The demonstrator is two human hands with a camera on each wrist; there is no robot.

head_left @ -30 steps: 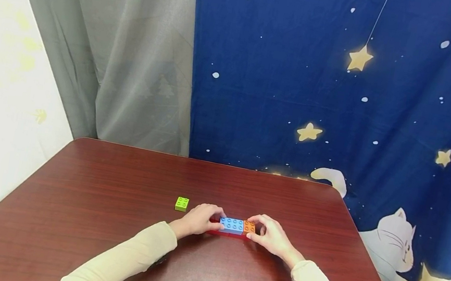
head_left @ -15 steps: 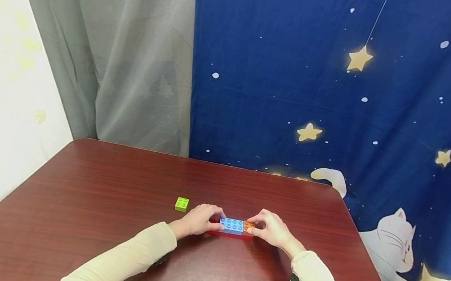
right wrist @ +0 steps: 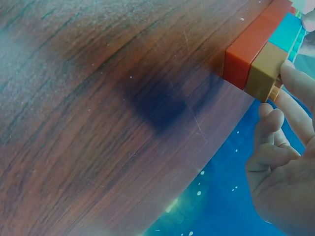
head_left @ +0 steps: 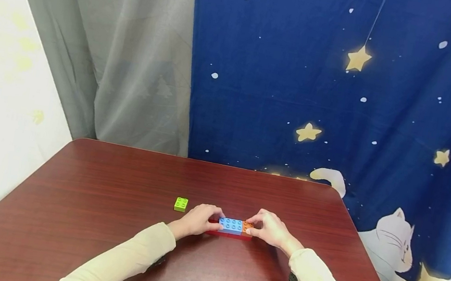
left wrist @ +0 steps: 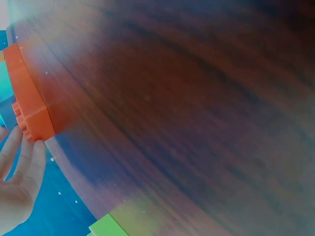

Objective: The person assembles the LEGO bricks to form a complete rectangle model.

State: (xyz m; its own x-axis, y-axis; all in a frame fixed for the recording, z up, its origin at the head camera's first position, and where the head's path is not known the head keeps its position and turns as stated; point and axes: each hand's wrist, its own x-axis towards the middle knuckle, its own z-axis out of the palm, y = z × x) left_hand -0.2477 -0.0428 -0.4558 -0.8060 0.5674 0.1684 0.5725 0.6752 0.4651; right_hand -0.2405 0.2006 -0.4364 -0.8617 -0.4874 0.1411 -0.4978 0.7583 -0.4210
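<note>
Toy building bricks are joined in a row on the table. Along the bottom lie red bricks (head_left: 233, 235), with a blue brick (head_left: 231, 226) and a smaller orange brick (head_left: 246, 228) side by side on top. My left hand (head_left: 197, 220) holds the left end, thumb and forefinger about the blue brick. In the left wrist view, its other fingers touch the studded end of a red brick (left wrist: 32, 93). My right hand (head_left: 275, 231) pinches the orange brick, which looks ochre in the right wrist view and sits flush above the red one. Parts of the studs are hidden under fingertips.
A lime-green brick (head_left: 181, 205) with studs up lies apart, left of and slightly beyond the row. The dark red-brown wooden table (head_left: 124, 174) has its far edge before a grey curtain (head_left: 147, 75) and a blue starry curtain (head_left: 271, 69).
My right hand has shifted slightly left, its thumb now over the orange brick's near side. The left hand and the green brick look the same.
</note>
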